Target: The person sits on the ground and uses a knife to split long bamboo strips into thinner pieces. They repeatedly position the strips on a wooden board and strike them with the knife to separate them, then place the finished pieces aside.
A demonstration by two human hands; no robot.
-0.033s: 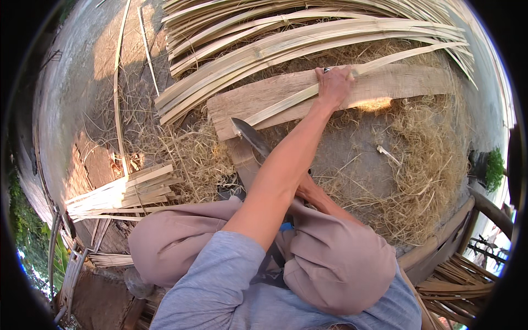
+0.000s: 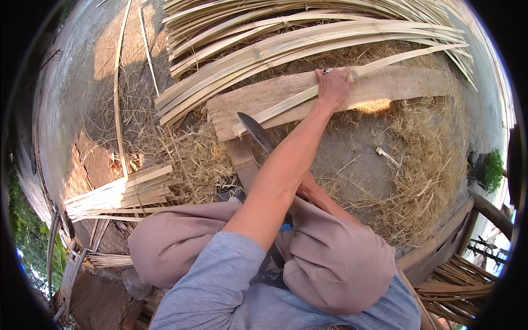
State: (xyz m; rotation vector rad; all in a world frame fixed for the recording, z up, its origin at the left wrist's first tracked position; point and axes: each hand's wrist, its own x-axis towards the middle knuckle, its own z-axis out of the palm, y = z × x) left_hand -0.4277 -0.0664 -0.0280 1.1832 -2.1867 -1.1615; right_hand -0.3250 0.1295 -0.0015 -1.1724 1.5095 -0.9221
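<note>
My left hand is closed on a long, pale bamboo strip, pressing it against a wooden board; a ring shows on one finger. The strip runs slantwise along the board, its near end by the board's left end and its far end out to the right. A knife with a dark curved blade lies across the strip near that left end. Below my crossing left forearm is my right hand, mostly hidden. Its arm lines up with the knife, whose handle and the gripping fingers are out of sight.
Beyond the board lies a large stack of split bamboo strips. A smaller bundle rests at left by my knee. Curly shavings cover the ground at right. A wooden rail stands at lower right.
The knife blade has shifted slightly away from me and to the right along the strip. My left hand and the strip stay nearly in place.
</note>
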